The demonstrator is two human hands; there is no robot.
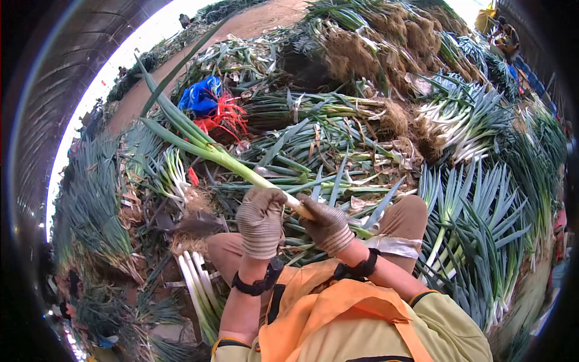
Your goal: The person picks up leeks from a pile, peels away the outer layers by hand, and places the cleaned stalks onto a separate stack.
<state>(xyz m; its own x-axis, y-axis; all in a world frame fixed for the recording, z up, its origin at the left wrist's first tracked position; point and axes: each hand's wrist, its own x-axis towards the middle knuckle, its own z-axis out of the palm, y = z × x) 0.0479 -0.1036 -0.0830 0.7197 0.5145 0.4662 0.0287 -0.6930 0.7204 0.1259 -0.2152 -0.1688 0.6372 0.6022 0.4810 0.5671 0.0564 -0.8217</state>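
One long green onion (232,164) slants across the middle, its leaves fanning to the upper left and its pale lower end towards me. My right hand (327,226), in a striped, soiled work glove, is closed around that pale end. My left hand (260,222), gloved the same way, has its fingers curled against the white part of the stalk; what lies inside the fist is partly hidden. Below the hands are my bent knees and an orange apron (325,308). Peeled white-stemmed green onions (199,283) lie beside my left leg.
Heaped green onions with brown roots (353,57) rise ahead. Cleaned bundles (461,117) and a leafy pile (476,235) lie on the right, more stacks (96,199) on the left. Blue plastic (202,95) and red ties (224,116) sit ahead. Another person (505,39) is far right.
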